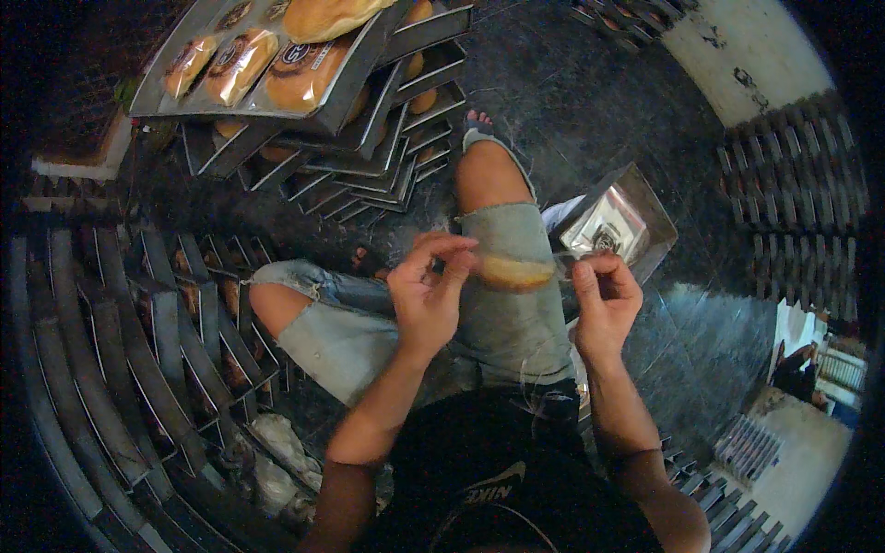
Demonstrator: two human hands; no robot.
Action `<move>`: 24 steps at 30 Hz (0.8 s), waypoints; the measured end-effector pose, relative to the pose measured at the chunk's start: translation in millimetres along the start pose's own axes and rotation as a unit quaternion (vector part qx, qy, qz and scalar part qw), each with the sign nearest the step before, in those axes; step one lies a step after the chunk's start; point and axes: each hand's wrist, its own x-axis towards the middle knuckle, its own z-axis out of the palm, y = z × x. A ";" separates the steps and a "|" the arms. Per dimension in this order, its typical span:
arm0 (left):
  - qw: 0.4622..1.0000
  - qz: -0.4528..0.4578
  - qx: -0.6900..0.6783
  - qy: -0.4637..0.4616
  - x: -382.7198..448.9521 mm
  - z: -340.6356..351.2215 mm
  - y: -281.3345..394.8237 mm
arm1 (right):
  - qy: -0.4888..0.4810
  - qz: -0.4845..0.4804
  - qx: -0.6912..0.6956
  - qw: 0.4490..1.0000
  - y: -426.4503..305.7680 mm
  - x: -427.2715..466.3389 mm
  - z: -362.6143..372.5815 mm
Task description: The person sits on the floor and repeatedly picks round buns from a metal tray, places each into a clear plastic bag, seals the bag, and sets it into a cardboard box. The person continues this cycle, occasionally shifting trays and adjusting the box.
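A golden bread roll (pixel 515 272) hangs between my two hands, above the thigh in torn jeans; clear film around it is faint and blurred. My left hand (pixel 430 287) pinches the film by the roll's left end with thumb and forefinger. At the other end my right hand (pixel 608 297) pinches clear film between thumb and fingers. Just beyond that hand, a metal tray (pixel 653 228) on the floor holds a stack of clear printed bags (pixel 608 220). Bagged rolls (pixel 238 66) lie on the top metal tray (pixel 252 117) of a stack at the upper left, beside an unbagged roll (pixel 332 15).
Stacked metal trays (pixel 138 332) stand close on the left, some with bread inside. More tray stacks (pixel 788 180) are on the far right and at the lower right. Crumpled pale plastic (pixel 276 456) lies at the lower left. A person (pixel 798 373) is in the distance at right.
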 end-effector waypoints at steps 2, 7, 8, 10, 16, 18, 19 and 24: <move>1.000 -0.009 0.023 -0.001 5.4 -7.0 -1.8 | -0.017 0.031 -0.030 0.999 1.2 5.0 -3.7; 0.988 -0.134 -0.079 0.008 16.8 -7.6 4.3 | -0.019 0.126 -0.013 0.992 -17.2 21.5 -5.6; 0.983 -0.149 -0.105 0.015 10.8 -5.5 6.5 | -0.001 0.014 0.021 1.000 -24.4 12.0 -3.2; 0.971 -0.179 -0.154 0.031 -9.8 -4.8 12.4 | -0.081 -0.121 -0.059 0.988 -10.8 -2.9 -25.8; 0.977 -0.204 0.061 0.032 -54.8 17.0 -81.2 | 0.033 0.205 -0.055 0.977 65.2 -62.9 -19.8; 0.951 -0.293 -0.068 0.068 -52.2 23.6 -87.9 | -0.036 0.126 -0.054 0.990 60.0 -67.3 0.0; 0.954 -0.274 -0.084 0.084 -41.4 17.5 -77.9 | -0.072 0.076 -0.042 0.994 47.9 -58.0 21.9; 0.950 -0.128 -0.246 0.146 1.6 -57.5 -14.8 | -0.139 -0.281 0.137 0.940 -40.2 6.9 105.0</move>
